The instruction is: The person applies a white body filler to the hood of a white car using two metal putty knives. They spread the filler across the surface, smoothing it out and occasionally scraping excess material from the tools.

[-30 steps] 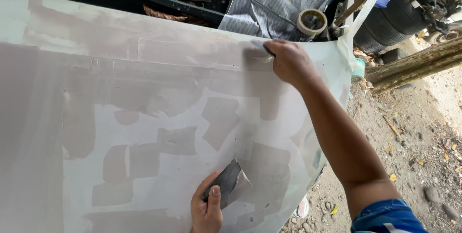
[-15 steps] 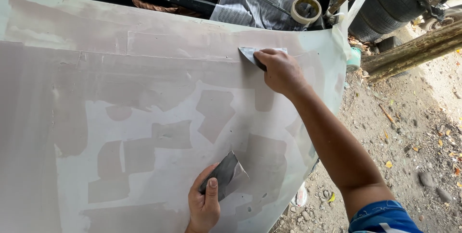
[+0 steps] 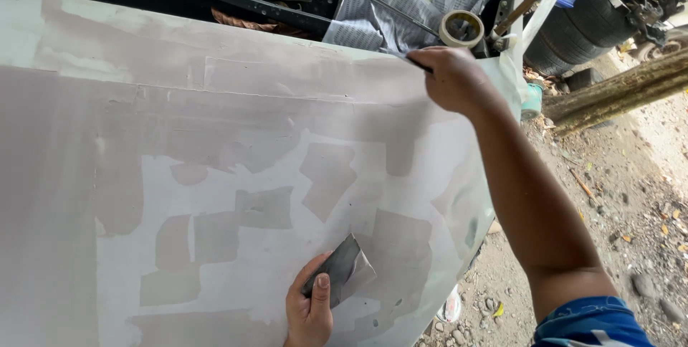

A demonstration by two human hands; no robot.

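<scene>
Right hand [image 3: 453, 78] has moved up from the filler patches to the far top edge of the pale car panel [image 3: 215, 175], fingers closed on a thin blade-like spreader, mostly hidden. Stroke now reaches the edge. Left hand [image 3: 309, 311] unchanged: pinching a grey filler board [image 3: 345, 269] flat on the panel. Masking tape roll [image 3: 461, 28] beyond.

I see my left hand [image 3: 309, 311] on the panel [image 3: 215, 196] near its lower edge, my right hand [image 3: 453, 78] at its far upper edge, with the tape roll [image 3: 461, 29] just behind and the log [image 3: 616, 92] off right.
</scene>
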